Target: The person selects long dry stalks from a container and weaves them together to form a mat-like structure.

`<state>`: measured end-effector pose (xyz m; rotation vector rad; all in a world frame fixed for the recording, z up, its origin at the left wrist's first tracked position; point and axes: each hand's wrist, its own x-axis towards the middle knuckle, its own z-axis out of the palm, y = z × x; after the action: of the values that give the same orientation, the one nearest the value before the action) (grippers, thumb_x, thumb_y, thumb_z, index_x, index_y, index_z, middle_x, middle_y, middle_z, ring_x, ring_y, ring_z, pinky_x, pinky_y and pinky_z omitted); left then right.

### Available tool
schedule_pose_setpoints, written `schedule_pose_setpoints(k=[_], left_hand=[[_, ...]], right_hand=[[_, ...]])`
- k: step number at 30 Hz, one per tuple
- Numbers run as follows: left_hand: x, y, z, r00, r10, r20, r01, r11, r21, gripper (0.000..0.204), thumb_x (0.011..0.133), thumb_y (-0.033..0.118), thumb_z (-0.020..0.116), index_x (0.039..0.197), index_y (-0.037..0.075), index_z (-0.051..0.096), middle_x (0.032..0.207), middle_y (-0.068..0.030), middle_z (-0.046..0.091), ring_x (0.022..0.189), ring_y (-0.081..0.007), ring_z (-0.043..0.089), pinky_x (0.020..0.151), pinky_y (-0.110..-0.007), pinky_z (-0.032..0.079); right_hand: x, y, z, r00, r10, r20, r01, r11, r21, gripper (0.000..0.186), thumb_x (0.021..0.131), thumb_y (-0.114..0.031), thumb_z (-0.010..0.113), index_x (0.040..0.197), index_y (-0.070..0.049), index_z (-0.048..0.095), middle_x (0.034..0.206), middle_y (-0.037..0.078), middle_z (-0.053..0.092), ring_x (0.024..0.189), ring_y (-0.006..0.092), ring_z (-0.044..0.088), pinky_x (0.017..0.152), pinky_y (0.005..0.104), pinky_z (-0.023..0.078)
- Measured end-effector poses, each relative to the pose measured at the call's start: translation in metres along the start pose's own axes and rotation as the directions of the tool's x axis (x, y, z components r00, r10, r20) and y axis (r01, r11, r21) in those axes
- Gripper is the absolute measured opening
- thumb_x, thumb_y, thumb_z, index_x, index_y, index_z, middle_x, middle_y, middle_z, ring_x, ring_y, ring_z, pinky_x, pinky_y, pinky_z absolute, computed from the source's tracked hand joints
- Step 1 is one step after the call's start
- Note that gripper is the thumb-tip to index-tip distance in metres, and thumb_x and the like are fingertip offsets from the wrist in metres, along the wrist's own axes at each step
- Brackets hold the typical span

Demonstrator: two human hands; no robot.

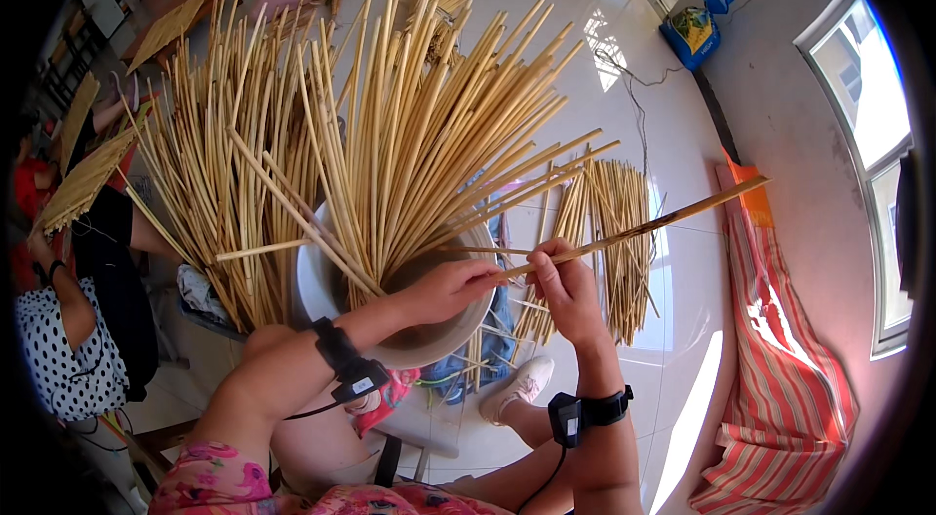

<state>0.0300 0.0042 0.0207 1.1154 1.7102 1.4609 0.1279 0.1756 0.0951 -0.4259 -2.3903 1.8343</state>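
Over tiles (690,276), a stalk (645,227) juts rightward from both hands (450,290) (567,293).

On my feed I see stalks (419,144) in the bucket (309,286), leaning over its rim, a bundle (229,154) left of it, a pile (621,232) right, cloth (780,408) along the right edge of the floor (673,364)

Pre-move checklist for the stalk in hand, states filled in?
1. Right hand closed on the dry stalk: ok, thumb and fingers pinch it.
2. Left hand gripping the stalk's near end: cannot tell; fingertips are at that end, grip unclear.
3. Stalk free of dark marks: not ok, dark patches show along it.
4. Far end clear of the red striped cloth: cannot tell; they overlap in this view.
5. Wrist straps on: ok, left and right.
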Motion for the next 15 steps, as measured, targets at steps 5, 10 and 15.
schedule_pose_setpoints(k=[5,10,15], left_hand=[[0.005,-0.003,0.007,0.999,0.040,-0.002,-0.039,0.992,0.123,0.021,0.096,0.023,0.048,0.099,0.003,0.051,0.070,-0.0087,0.055,0.065,-0.0221,0.055,0.061,-0.035,0.043],[-0.004,-0.018,0.002,0.996,-0.002,0.091,-0.034,0.917,0.397,0.024,0.095,0.027,0.045,0.089,0.004,0.047,0.075,-0.0201,0.056,0.074,-0.0422,0.054,0.064,-0.047,0.042],[-0.007,-0.037,-0.007,0.977,-0.161,0.140,0.068,0.856,0.512,0.025,0.095,0.028,0.047,0.089,0.003,0.050,0.075,-0.0201,0.059,0.074,-0.0409,0.057,0.065,-0.047,0.043]], right_hand=[[0.001,0.006,0.026,0.978,-0.085,-0.191,0.049,0.981,-0.188,0.028,0.097,-0.021,0.046,0.080,0.000,0.053,0.057,0.007,0.051,0.052,0.0151,0.049,0.051,0.0295,0.040],[-0.003,-0.007,-0.003,0.922,-0.132,-0.364,0.087,0.987,-0.138,0.036,0.099,-0.021,0.039,0.072,-0.001,0.051,0.054,0.004,0.048,0.048,0.0112,0.046,0.046,0.0273,0.036],[-0.008,-0.005,-0.038,0.839,-0.194,-0.509,0.198,0.979,-0.047,0.035,0.099,-0.022,0.038,0.069,-0.007,0.045,0.054,-0.003,0.038,0.044,0.0029,0.028,0.040,0.0200,0.021]])
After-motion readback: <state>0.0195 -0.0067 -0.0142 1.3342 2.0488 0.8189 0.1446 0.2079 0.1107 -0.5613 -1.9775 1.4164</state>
